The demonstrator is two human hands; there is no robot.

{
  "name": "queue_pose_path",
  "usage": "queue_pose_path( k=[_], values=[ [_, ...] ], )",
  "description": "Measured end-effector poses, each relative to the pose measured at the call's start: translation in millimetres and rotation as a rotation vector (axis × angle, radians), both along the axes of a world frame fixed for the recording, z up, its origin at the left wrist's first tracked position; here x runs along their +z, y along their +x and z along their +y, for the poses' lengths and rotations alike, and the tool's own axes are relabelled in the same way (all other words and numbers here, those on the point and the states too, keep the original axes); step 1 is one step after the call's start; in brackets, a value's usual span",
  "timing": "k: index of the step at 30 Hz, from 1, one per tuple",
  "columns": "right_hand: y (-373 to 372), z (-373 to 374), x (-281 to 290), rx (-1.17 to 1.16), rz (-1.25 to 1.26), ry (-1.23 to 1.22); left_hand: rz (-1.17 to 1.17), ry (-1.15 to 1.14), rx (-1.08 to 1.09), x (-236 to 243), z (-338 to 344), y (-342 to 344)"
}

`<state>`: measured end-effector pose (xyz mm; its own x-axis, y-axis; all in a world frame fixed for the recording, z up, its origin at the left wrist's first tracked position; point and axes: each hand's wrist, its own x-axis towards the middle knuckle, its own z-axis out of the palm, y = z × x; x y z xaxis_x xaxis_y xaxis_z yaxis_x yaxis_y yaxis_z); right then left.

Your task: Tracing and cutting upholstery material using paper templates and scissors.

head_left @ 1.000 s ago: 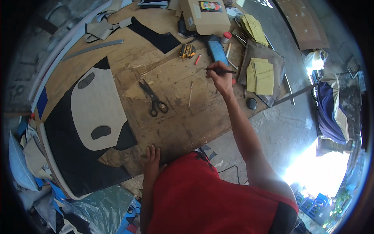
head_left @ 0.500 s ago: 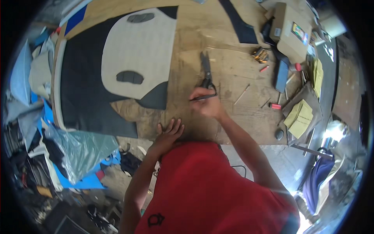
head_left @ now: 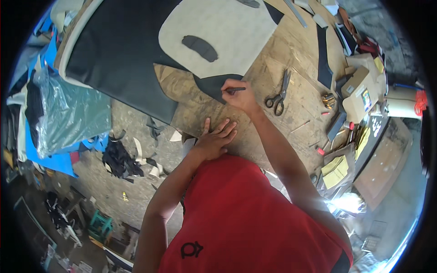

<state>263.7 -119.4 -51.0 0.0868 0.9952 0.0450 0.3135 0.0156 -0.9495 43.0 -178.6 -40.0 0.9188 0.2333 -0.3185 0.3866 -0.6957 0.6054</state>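
Observation:
My right hand [head_left: 240, 96] is closed around a dark pen [head_left: 236, 89], at the corner of the black sheet that lies under a cream panel [head_left: 227, 43]. My left hand [head_left: 215, 141] rests with spread fingers on the wooden table [head_left: 259, 132], close to its front edge. A pair of black-handled scissors [head_left: 278, 95] lies on the wood, right of my right hand and not touching it. The cream panel has rounded corners and dark grey elongated patches [head_left: 200, 48]. Black sheet material [head_left: 114, 59] spreads across the table's left part, with a cut-out showing bare wood.
On the right are a black strip [head_left: 324, 59], an orange-and-black tape measure [head_left: 328, 100], a cardboard box [head_left: 357, 88] and yellow paper [head_left: 335, 172]. A plastic-wrapped bundle [head_left: 73, 111] stands left of the table. Dark scraps [head_left: 120, 158] litter the floor.
My right hand has moved from the scissors' handles to the black sheet's corner; the scissors now lie apart from it. My view has swung, and my left hand's fingers are spread wider.

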Motion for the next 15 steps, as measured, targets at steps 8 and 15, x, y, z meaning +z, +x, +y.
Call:
queue_pose_path(
  k=[8, 15],
  values=[
    [-4.0, 17.0, 9.5, -0.016, -0.194, 0.031, -0.142, 0.121, 0.179, -3.4, 7.4, 7.4],
    [-3.7, 21.6, 19.9, -0.071, -0.325, -0.103, -0.264, 0.461, 0.583, -32.0, 24.3, 21.1]
  ],
)
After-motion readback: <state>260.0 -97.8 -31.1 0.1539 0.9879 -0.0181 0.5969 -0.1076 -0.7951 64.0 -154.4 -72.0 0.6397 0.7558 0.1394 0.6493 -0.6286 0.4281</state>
